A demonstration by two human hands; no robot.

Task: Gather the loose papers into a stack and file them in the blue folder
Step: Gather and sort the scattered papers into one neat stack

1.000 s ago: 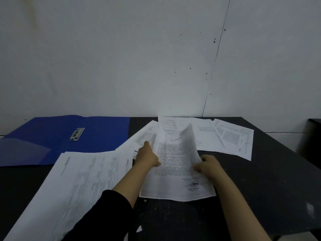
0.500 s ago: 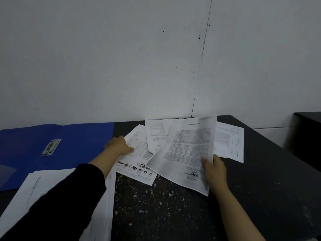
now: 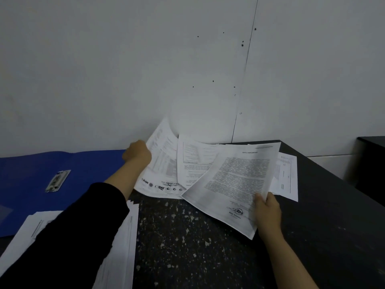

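My right hand (image 3: 267, 209) grips the lower right corner of a printed text sheet (image 3: 233, 184) and holds it tilted above the table. My left hand (image 3: 137, 153) pinches the left edge of a logo sheet (image 3: 162, 170), whose far end curls up against the wall. Between them lies a form sheet (image 3: 193, 161), partly covered. Another sheet (image 3: 285, 176) pokes out at the right, behind the held page. The blue folder (image 3: 87, 176) lies open at the left with its metal clip (image 3: 57, 181) showing. A further pile of papers (image 3: 123, 243) lies near me, under my left sleeve.
The table (image 3: 187, 247) is dark and speckled, and it butts against a white wall (image 3: 145, 69). Its right edge runs diagonally at the far right. A dark piece of furniture (image 3: 373, 163) stands beyond that edge.
My left hand has reached farther back and lifted the logo sheet's edge, so it curls up the wall. My right hand has kept its hold on the text sheet, which stays raised.
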